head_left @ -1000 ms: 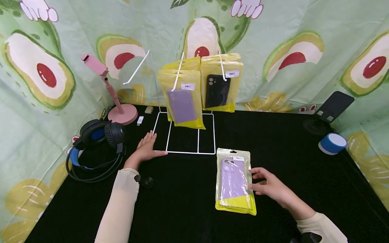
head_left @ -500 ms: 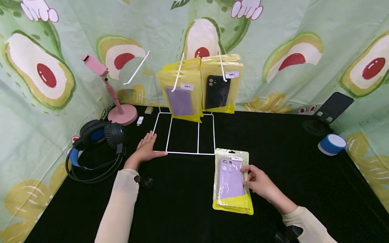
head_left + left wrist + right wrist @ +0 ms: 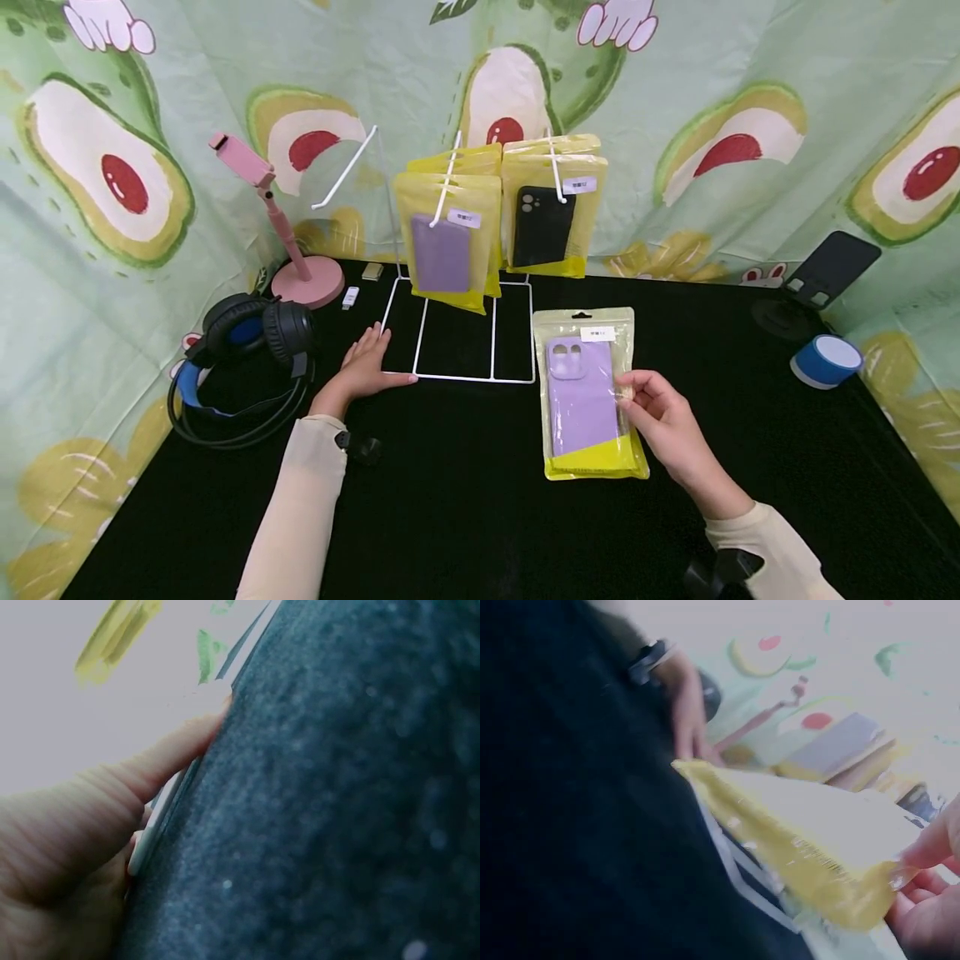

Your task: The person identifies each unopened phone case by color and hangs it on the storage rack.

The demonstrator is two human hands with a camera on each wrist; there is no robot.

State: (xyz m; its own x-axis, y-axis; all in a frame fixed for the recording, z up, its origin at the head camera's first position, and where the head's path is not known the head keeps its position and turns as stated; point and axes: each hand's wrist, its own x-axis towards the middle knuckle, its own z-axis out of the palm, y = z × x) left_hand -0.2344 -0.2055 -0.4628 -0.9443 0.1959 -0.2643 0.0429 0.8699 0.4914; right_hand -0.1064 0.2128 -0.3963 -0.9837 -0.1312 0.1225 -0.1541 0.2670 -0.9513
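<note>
My right hand (image 3: 663, 421) pinches the right edge of a clear-and-yellow pouch holding a purple phone case (image 3: 581, 400), its white label near the top. In the right wrist view the pouch's yellow bottom (image 3: 802, 862) tilts above the black cloth, thumb and fingers at one corner. My left hand (image 3: 362, 367) lies with straight fingers on the front left corner of a white wire rack (image 3: 472, 379); the left wrist view shows the thumb (image 3: 180, 746) along the rack's bar. From two rack hooks hang pouches with a purple case (image 3: 441, 254) and a black case (image 3: 542, 225); the left hook (image 3: 345, 167) is bare.
Headphones (image 3: 243, 358) lie left of my left arm, near a pink phone stand (image 3: 307, 282) and a white USB stick (image 3: 350, 297). At the right are a black phone stand (image 3: 832, 267) and a blue-and-white cylinder (image 3: 825, 362). An avocado-print curtain (image 3: 697, 50) hangs behind.
My right hand has closed on the pouch's edge and raised it up and forward from the cloth. The hanging purple-case pouch sways slightly. The left hand stays on the rack.
</note>
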